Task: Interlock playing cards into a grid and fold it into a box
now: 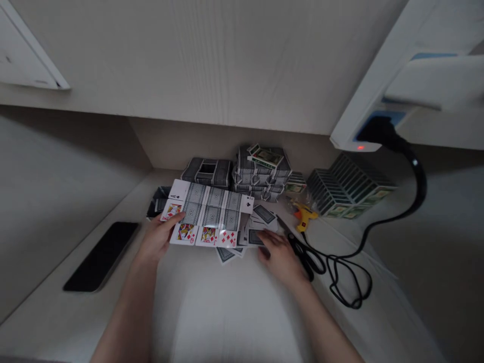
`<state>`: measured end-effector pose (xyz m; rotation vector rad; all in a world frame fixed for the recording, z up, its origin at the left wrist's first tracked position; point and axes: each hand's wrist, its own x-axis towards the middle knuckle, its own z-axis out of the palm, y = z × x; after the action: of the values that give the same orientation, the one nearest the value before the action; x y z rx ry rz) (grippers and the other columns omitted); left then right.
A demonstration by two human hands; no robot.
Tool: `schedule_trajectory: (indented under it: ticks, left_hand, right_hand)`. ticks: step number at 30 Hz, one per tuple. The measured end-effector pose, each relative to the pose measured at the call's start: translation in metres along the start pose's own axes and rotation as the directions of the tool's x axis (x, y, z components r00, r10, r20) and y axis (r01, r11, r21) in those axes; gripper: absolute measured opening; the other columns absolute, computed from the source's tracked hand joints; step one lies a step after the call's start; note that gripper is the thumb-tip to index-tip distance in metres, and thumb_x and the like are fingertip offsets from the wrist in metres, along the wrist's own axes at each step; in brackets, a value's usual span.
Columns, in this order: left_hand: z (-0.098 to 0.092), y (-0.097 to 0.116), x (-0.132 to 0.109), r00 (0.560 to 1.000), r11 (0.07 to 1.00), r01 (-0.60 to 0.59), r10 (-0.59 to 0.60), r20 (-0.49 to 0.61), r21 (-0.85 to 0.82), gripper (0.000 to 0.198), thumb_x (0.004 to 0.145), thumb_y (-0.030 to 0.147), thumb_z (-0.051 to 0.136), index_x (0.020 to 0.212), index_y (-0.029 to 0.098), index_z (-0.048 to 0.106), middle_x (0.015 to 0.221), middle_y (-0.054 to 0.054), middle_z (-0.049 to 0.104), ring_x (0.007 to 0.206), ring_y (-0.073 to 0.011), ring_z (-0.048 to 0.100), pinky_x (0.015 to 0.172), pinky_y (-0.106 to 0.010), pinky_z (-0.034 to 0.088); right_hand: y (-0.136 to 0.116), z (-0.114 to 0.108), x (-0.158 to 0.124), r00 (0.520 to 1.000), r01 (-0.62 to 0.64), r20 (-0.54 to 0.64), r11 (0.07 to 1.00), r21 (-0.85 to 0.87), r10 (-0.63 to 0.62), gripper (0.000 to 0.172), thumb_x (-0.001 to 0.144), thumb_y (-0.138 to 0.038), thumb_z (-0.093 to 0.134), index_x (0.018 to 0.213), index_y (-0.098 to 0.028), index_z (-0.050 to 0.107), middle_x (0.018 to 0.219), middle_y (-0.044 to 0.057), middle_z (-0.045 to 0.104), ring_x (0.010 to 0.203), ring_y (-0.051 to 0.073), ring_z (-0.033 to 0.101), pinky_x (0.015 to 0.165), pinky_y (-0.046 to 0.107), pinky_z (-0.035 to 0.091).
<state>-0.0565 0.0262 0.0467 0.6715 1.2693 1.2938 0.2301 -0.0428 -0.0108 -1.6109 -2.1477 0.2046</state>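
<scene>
My left hand [161,234] grips the left edge of a flat panel of joined playing cards [214,212], thumb on top. Most of its cards lie back up in grey patterns, while an ace, a king, a queen, a jack and others show their faces along the borders. To the panel's right, loose playing cards [263,214] are spread on the table. My right hand [278,252] rests over these cards, fingers stretched out and fingertips touching a face-down one. More loose cards [227,255] stick out from under the panel's lower edge.
Black scissors [308,257] and a yellow glue gun [303,217] with a black cord lie at right. Behind stand box shapes built of cards [260,174] and stacked card packs [344,186]. A phone [102,257] lies at left; a power strip [372,111] hangs upper right.
</scene>
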Motion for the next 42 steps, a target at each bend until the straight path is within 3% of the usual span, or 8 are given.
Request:
schedule_trajectory:
  ticks: [4, 13, 20, 24, 28, 31, 38, 42]
  left_hand:
    - [0.0, -0.001, 0.001, 1.0, 1.0, 0.011, -0.012, 0.028, 0.011, 0.026, 0.064, 0.006, 0.065, 0.089, 0.013, 0.065, 0.074, -0.006, 0.072, 0.064, -0.022, 0.068, 0.055, -0.028, 0.057]
    - [-0.003, -0.002, 0.002, 1.0, 0.999, 0.014, -0.015, 0.024, 0.04, 0.026, 0.064, 0.01, 0.067, 0.089, 0.013, 0.065, 0.074, -0.006, 0.072, 0.062, -0.0221, 0.068, 0.057, -0.029, 0.057]
    - [-0.002, -0.002, 0.004, 1.0, 0.999, 0.023, -0.023, 0.007, 0.034, 0.019, 0.066, 0.008, 0.064, 0.084, 0.013, 0.065, 0.072, -0.005, 0.072, 0.064, -0.0217, 0.069, 0.059, -0.029, 0.057]
    - [-0.003, -0.002, 0.004, 0.999, 0.999, 0.032, -0.032, 0.009, 0.032, 0.02, 0.067, 0.007, 0.063, 0.086, 0.013, 0.065, 0.071, -0.006, 0.072, 0.064, -0.022, 0.069, 0.059, -0.029, 0.057]
    - [-0.003, -0.001, 0.003, 0.999, 0.999, 0.031, -0.032, 0.021, 0.021, 0.021, 0.066, 0.008, 0.065, 0.086, 0.013, 0.065, 0.072, -0.006, 0.072, 0.065, -0.0226, 0.069, 0.058, -0.029, 0.057]
    - [-0.002, 0.0, 0.001, 0.999, 1.0, 0.027, -0.027, 0.031, 0.012, 0.021, 0.064, 0.008, 0.066, 0.085, 0.013, 0.066, 0.073, -0.006, 0.072, 0.066, -0.0232, 0.069, 0.058, -0.028, 0.057]
    - [-0.002, 0.002, 0.0, 1.0, 1.0, 0.026, -0.026, 0.017, -0.01, 0.016, 0.065, 0.006, 0.064, 0.08, 0.013, 0.066, 0.073, -0.007, 0.072, 0.066, -0.0228, 0.069, 0.056, -0.027, 0.057]
    - [-0.002, 0.002, 0.001, 0.998, 0.998, 0.05, -0.049, 0.035, -0.047, 0.017, 0.067, 0.005, 0.062, 0.082, 0.013, 0.065, 0.072, -0.006, 0.072, 0.065, -0.0215, 0.069, 0.058, -0.027, 0.057]
  right_hand:
    - [-0.002, -0.004, -0.001, 1.0, -0.024, 0.004, 1.0, 0.018, 0.024, 0.038, 0.079, -0.01, 0.045, 0.115, -0.016, 0.057, 0.106, 0.009, 0.065, 0.095, 0.02, 0.059, 0.086, 0.034, 0.043]
    - [0.002, 0.005, 0.001, 0.993, -0.06, -0.095, 0.998, 0.034, 0.063, 0.042, 0.075, -0.027, 0.058, 0.116, -0.016, 0.053, 0.108, 0.012, 0.061, 0.105, 0.028, 0.047, 0.09, 0.045, 0.04]
    - [0.005, 0.01, 0.001, 0.977, -0.074, -0.179, 0.968, 0.241, 0.119, 0.046, 0.066, -0.022, 0.063, 0.111, -0.018, 0.053, 0.104, 0.011, 0.055, 0.098, 0.026, 0.051, 0.085, 0.042, 0.044]
    - [0.004, 0.009, 0.002, 0.948, -0.102, -0.232, 0.897, 0.431, 0.219, 0.046, 0.067, -0.014, 0.057, 0.113, -0.019, 0.052, 0.097, 0.007, 0.058, 0.078, 0.019, 0.058, 0.073, 0.034, 0.049]
    - [0.007, 0.009, 0.001, 0.915, -0.184, -0.224, 0.84, 0.511, 0.337, 0.021, 0.071, -0.03, 0.06, 0.089, -0.019, 0.063, 0.08, 0.005, 0.066, 0.066, 0.019, 0.059, 0.062, 0.03, 0.047]
    - [0.011, 0.012, 0.0, 0.886, -0.252, -0.188, 0.782, 0.571, 0.423, 0.023, 0.073, -0.04, 0.059, 0.082, -0.019, 0.062, 0.07, 0.003, 0.067, 0.057, 0.017, 0.058, 0.055, 0.028, 0.045]
    - [0.005, 0.004, 0.003, 0.893, -0.152, -0.144, 0.587, 0.795, 0.426, 0.021, 0.071, -0.039, 0.061, 0.079, -0.02, 0.055, 0.097, 0.008, 0.066, 0.089, 0.022, 0.06, 0.076, 0.034, 0.047]
    - [-0.001, -0.007, 0.003, 0.857, -0.175, -0.065, 0.407, 0.896, 0.511, 0.023, 0.07, -0.038, 0.062, 0.078, -0.021, 0.048, 0.087, 0.003, 0.066, 0.082, 0.02, 0.062, 0.072, 0.032, 0.049]
